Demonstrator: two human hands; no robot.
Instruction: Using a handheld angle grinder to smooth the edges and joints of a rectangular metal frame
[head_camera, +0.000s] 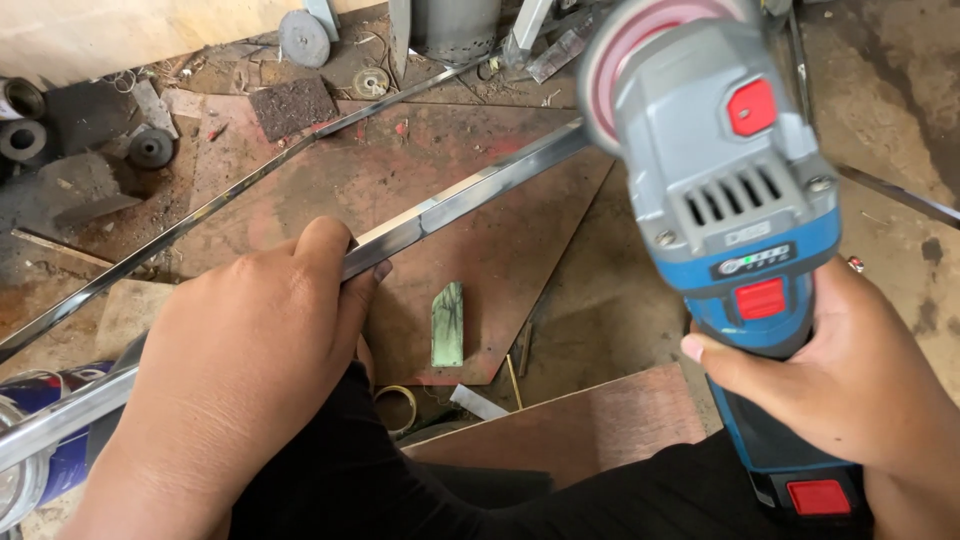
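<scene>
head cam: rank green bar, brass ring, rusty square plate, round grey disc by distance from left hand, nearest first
From the left hand:
1. Brass ring, just right of the wrist, on the floor.
2. Green bar, further right, on the reddish board.
3. Rusty square plate, up beyond the fingers.
4. Round grey disc, top edge, past the plate.

Small dark rectangular label (754, 261) on grinder body, blue can (45, 440) lower left

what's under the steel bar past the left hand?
Below the steel bar lies a reddish metal sheet on the dirty floor, bearing a green block. The left hand hides the bar's gripped stretch.
</scene>
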